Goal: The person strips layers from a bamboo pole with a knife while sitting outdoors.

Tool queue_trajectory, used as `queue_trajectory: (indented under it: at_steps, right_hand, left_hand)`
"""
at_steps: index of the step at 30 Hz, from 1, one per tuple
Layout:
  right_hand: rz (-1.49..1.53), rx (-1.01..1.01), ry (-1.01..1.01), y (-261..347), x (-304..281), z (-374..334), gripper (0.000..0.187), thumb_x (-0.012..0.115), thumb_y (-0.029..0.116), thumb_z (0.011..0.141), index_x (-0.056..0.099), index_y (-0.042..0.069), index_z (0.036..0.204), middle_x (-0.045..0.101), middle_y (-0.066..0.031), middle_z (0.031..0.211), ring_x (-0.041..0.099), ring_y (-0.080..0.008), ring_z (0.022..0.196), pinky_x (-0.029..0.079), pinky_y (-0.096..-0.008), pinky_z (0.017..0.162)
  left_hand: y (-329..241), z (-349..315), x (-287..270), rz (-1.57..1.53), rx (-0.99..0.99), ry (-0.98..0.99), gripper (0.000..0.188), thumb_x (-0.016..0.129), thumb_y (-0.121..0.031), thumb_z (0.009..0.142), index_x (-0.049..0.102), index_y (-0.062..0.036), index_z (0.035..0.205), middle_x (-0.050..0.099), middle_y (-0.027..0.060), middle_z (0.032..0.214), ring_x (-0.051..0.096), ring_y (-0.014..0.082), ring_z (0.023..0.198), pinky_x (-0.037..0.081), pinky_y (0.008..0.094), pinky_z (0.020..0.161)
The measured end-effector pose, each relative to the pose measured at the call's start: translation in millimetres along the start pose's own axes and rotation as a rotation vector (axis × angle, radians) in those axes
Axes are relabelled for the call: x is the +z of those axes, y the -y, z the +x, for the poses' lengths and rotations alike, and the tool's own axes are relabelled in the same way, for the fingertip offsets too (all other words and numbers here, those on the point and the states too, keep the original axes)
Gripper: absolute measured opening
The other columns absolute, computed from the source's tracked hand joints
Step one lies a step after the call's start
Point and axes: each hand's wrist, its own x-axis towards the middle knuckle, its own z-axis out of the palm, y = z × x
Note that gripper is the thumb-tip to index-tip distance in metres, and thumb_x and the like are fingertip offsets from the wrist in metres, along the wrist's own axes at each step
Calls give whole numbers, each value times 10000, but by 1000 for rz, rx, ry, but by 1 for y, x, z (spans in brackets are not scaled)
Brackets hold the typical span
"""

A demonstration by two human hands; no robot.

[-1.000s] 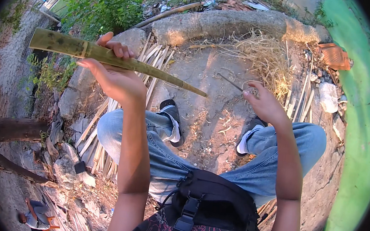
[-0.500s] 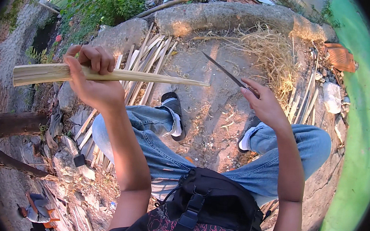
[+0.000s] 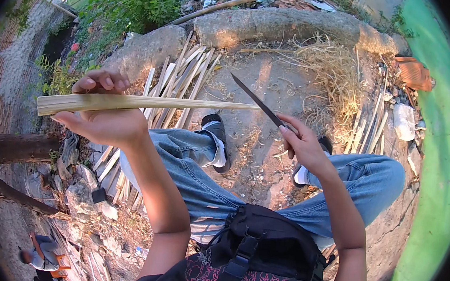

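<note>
A long, pale bamboo strip (image 3: 148, 101) lies across the palm of my left hand (image 3: 109, 122). Its broad split end juts out to the left, and it narrows to a thin tip on the right. My left fingers are loosely curled above the strip, with the thumb stretched out below it. In my right hand (image 3: 302, 144), the fingers close around the handle of a thin dark knife (image 3: 255, 99). The blade slants up and to the left, passing close by the strip's tip; whether they touch I cannot tell.
Pale split strips (image 3: 185, 78) lie piled beyond my left foot. Dry curled shavings (image 3: 331, 85) are heaped at the far right. A low stone curb (image 3: 277, 27) bounds the far side, a green wall (image 3: 437, 159) the right. Dark wooden poles (image 3: 15, 151) and a seated person (image 3: 44, 253) are at left.
The strip has shifted slightly right and down; my left fingers have loosened from a curled grip. My right hand has brought the knife left, toward the strip's tip.
</note>
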Motion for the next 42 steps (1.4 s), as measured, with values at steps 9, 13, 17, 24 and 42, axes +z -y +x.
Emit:
queue_trajectory:
  at_steps: [9,13,17,24,42]
  right_hand:
    - [288,-148,191,7,31,-20,421,504,155,963,396,87,1365,586,-35,784,586,-86,650,446,-216,572]
    - [152,-213,290,9,33,-25,404,500,166,971,413,126,1363,488,27,716,505,-44,689,383,-210,613]
    - [108,-184,252,8,35,-29,380,502,178,973,439,125,1344,418,44,680,430,-38,628,367,-217,593]
    - [194,-211,244,4,28,-36,446,448,160,991,354,106,1423,481,9,703,460,-66,576,406,-207,575]
    - [83,-197,195,5,20,-46,421,460,247,995,415,159,1404,433,16,685,400,-72,646,391,-239,625]
  left_hand:
    - [-20,-7,6,21,-27,6,647,447,-767,781,317,-148,644,275,1,607,246,111,512,157,257,468]
    - [-26,-18,22,16,-33,79,644,463,-749,782,330,-138,630,302,15,610,296,136,552,215,278,502]
    - [-58,-24,40,131,57,63,555,457,-611,865,386,-116,626,356,37,638,344,166,620,267,314,556]
    - [-90,-44,50,-53,3,212,436,494,-316,945,289,-168,591,229,-30,495,192,83,423,177,259,417]
    - [-95,-77,77,-132,-86,358,389,445,-284,931,271,-146,612,250,6,573,231,101,521,222,254,438]
